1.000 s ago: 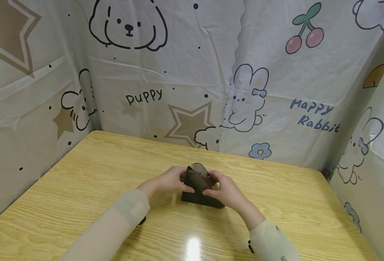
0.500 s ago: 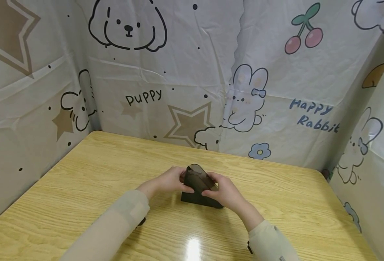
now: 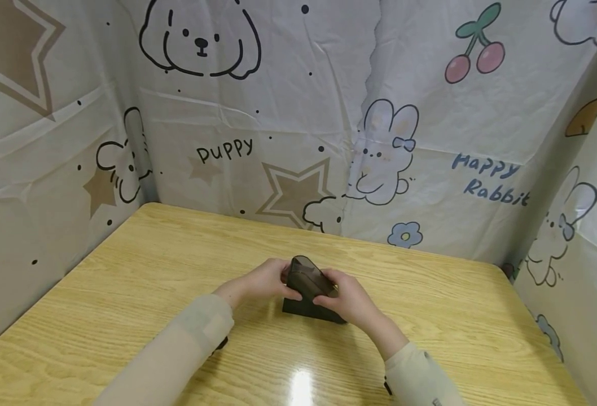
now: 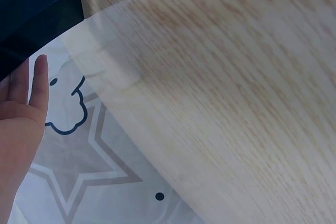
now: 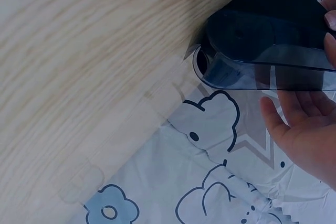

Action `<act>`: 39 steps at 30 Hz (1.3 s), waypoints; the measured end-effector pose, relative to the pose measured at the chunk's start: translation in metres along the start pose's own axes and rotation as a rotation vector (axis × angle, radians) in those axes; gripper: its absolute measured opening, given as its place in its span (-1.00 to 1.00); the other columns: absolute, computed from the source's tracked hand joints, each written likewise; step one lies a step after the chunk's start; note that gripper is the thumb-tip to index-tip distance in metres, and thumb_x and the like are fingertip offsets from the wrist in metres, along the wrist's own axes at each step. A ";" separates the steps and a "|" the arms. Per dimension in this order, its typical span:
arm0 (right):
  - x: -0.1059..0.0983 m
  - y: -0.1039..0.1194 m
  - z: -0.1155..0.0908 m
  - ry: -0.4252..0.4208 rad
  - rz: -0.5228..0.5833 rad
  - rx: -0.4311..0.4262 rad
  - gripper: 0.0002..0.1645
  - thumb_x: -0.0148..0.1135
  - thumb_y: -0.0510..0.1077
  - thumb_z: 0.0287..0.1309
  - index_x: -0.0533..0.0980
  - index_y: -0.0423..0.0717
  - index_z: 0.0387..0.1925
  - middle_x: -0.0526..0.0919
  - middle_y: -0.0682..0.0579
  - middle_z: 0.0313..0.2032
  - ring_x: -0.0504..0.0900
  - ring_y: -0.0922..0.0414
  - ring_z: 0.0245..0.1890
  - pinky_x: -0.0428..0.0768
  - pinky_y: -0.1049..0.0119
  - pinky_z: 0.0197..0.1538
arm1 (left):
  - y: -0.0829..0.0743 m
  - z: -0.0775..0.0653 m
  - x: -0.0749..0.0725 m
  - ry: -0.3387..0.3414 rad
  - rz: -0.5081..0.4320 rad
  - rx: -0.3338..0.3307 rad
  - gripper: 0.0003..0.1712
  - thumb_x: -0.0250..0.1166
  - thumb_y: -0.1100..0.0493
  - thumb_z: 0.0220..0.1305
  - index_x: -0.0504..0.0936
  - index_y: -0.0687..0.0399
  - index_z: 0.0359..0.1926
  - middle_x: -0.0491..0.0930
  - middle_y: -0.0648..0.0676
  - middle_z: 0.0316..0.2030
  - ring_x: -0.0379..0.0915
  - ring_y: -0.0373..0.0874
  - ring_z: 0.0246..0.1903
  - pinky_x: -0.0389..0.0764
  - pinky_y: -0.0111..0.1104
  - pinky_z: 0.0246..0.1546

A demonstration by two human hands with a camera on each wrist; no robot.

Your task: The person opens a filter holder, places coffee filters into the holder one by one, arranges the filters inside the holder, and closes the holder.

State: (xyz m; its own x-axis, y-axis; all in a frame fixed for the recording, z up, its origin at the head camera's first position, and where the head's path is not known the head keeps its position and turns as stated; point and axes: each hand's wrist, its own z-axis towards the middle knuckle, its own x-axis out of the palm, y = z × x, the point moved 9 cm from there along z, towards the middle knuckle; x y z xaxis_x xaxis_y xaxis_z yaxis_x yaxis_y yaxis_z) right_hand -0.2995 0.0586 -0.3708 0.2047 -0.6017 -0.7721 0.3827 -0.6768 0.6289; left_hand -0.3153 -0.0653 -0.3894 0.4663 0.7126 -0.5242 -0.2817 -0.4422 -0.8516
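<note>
Between my hands, at mid-table in the head view, stands a black wedge-shaped holder (image 3: pixel 303 309) with a smoky see-through cover (image 3: pixel 308 282) on its sloping top; its exact kind is unclear. My left hand (image 3: pixel 268 279) grips its left end, thumb on the near side. At its right end my right hand (image 3: pixel 353 298) holds it, thumb in front, fingers behind. In the right wrist view the cover (image 5: pixel 294 80) has a rounded end, with my right hand (image 5: pixel 310 137) on it. The left wrist view shows a dark corner of the holder (image 4: pixel 47 17) above my left hand (image 4: pixel 21 108).
A wooden table (image 3: pixel 146 270) carries the holder. Printed cloth (image 3: pixel 288 107) walls in the back and both sides. Straps (image 3: pixel 220 344) show under the sleeves. A small dark thing (image 3: pixel 508 270) sits by the far right corner, partly hidden.
The smoky cover has settled down against the front part, and the gap at its top has narrowed. My right hand has shifted slightly left; the left hand has hardly moved.
</note>
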 end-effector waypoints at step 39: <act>-0.023 -0.031 0.003 -0.030 -0.093 0.103 -0.30 0.35 -0.13 0.06 0.35 -0.24 0.23 0.52 -0.19 0.13 0.54 -0.05 0.06 0.50 0.06 0.07 | -0.009 0.039 0.016 -0.035 0.060 -0.005 -0.46 0.36 0.24 0.11 0.44 0.10 0.14 0.57 0.08 0.03 0.48 -0.04 0.05 0.43 -0.16 0.12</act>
State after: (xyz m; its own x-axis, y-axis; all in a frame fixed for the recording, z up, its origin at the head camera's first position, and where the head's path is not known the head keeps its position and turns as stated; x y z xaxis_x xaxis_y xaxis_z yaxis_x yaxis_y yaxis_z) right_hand -0.3189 0.0919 -0.3728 0.1453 -0.5453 -0.8255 0.3041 -0.7694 0.5618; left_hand -0.3382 -0.0287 -0.3902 0.4188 0.7031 -0.5746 -0.3044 -0.4875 -0.8183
